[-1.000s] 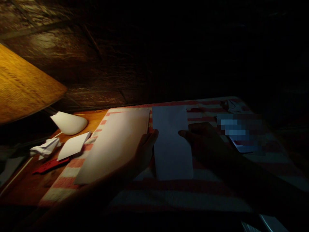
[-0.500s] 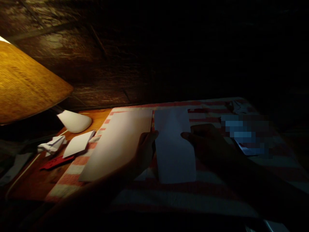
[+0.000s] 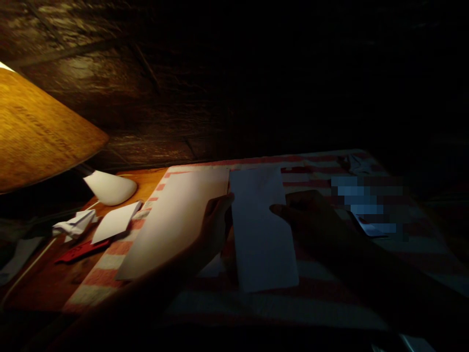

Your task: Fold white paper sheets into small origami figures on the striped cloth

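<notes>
The scene is very dark. A narrow folded white paper [image 3: 262,230] lies lengthwise on a red-and-white checked cloth [image 3: 318,288]. My left hand [image 3: 216,227] rests at the paper's left edge with its fingers laid along it. My right hand [image 3: 311,217] presses on the paper's right edge, thumb pointing left; its fingers are lost in shadow. A larger white sheet [image 3: 179,220] lies flat just left of my left hand, lit by the lamp.
A lamp shade [image 3: 40,137] and its white base [image 3: 110,188] stand at the left on the wooden table [image 3: 44,283]. Near them lie a crumpled folded paper [image 3: 73,225], a small white sheet [image 3: 115,222] and a red slip [image 3: 82,249]. A blurred patch sits at right.
The narrow paper has slid slightly toward me and turned a little; both hands stay at its edges, the left fingers now lying flatter along it.
</notes>
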The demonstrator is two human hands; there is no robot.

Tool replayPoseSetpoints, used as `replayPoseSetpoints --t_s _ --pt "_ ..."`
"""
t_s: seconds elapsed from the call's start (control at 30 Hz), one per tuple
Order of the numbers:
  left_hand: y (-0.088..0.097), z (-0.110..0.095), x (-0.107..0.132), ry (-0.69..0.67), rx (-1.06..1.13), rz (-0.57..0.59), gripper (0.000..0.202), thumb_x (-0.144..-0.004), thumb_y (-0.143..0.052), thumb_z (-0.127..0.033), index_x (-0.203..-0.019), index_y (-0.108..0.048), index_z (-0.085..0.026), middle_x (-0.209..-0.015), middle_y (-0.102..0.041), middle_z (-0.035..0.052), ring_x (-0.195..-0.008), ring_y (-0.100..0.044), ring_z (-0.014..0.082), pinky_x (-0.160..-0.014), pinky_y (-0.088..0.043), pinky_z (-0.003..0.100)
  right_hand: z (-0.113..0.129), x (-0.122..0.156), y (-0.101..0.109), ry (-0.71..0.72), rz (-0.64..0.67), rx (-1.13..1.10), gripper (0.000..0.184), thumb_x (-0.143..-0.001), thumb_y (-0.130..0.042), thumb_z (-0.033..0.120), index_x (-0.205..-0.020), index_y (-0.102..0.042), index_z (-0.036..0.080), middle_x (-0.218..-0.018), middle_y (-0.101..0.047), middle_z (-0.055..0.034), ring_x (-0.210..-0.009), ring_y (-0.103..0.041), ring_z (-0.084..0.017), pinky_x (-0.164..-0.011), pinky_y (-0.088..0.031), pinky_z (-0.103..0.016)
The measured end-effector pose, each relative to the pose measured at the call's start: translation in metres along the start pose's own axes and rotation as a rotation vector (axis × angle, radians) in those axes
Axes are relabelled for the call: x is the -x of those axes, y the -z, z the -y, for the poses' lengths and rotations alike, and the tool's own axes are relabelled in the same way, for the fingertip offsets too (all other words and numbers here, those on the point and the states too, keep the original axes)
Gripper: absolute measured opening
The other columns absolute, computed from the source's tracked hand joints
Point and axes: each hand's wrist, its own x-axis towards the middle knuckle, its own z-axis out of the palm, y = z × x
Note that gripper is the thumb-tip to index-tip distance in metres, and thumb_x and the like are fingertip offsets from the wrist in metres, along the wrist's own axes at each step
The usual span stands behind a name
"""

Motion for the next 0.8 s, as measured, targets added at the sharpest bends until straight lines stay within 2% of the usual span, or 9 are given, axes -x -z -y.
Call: replayPoseSetpoints --t_s 0.13,0.3,0.47,0.67,0.8 --pt "0.0011 0.0019 -0.0035 0.045 0.037 -0.004 0.028 -0.072 -0.072 -0.041 -0.065 -0.068 -0.014 -0.057 -0.066 0.0025 -0.049 -0.060 0.0148 -0.047 -0.046 0.026 -0.0035 -0.0005 0.0002 -0.036 0.005 -0.024 0.041 -0.079 -0.079 0.053 -0.066 -0.064 0.017 -0.060 -0.055 0.0018 -0.052 -0.044 -0.010 -0.051 -0.032 -0.027" --pt "0.0004 0.0017 -0.0047 0.013 0.094 -0.122 0.025 -0.065 -0.077 -0.037 -0.059 -0.063 -0.016 -0.052 -0.061 -0.0015 -0.047 -0.056 0.0123 -0.047 -0.045 0.025 -0.0060 -0.0020 0.0006 -0.032 0.060 0.036 0.042 -0.081 -0.077 0.054 -0.067 -0.065 0.016 -0.061 -0.055 0.0018 -0.052 -0.042 -0.010 -0.052 -0.030 -0.028" --pt "0.0008 0.0014 -0.0079 0.012 0.086 -0.054 0.027 -0.066 -0.073 -0.039 -0.059 -0.063 -0.015 -0.053 -0.061 0.0010 -0.048 -0.056 0.0139 -0.048 -0.045 0.026 -0.0069 -0.0011 0.0013 -0.029 0.050 0.097 0.044 -0.081 -0.076 0.056 -0.067 -0.065 0.016 -0.060 -0.054 0.0022 -0.052 -0.042 -0.010 -0.052 -0.029 -0.028" --pt "0.0019 -0.0007 -0.0105 -0.009 0.067 -0.076 0.026 -0.068 -0.071 -0.038 -0.057 -0.060 -0.016 -0.050 -0.056 -0.0020 -0.043 -0.050 0.0108 -0.043 -0.038 0.024 -0.0014 0.0010 -0.0006 -0.035 0.079 0.151 0.048 -0.083 -0.074 0.055 -0.060 -0.058 0.016 -0.055 -0.044 0.0046 -0.050 -0.036 -0.008 -0.050 -0.023 -0.026" --pt "0.0014 -0.0032 -0.0111 -0.019 0.072 -0.091 0.025 -0.070 -0.068 -0.034 -0.054 -0.057 -0.018 -0.046 -0.050 -0.0047 -0.039 -0.046 0.0092 -0.041 -0.035 0.023 0.0003 0.0012 -0.0032 -0.034 0.090 0.132 0.048 -0.083 -0.075 0.054 -0.059 -0.056 0.017 -0.054 -0.045 0.0047 -0.049 -0.036 -0.008 -0.050 -0.024 -0.026"
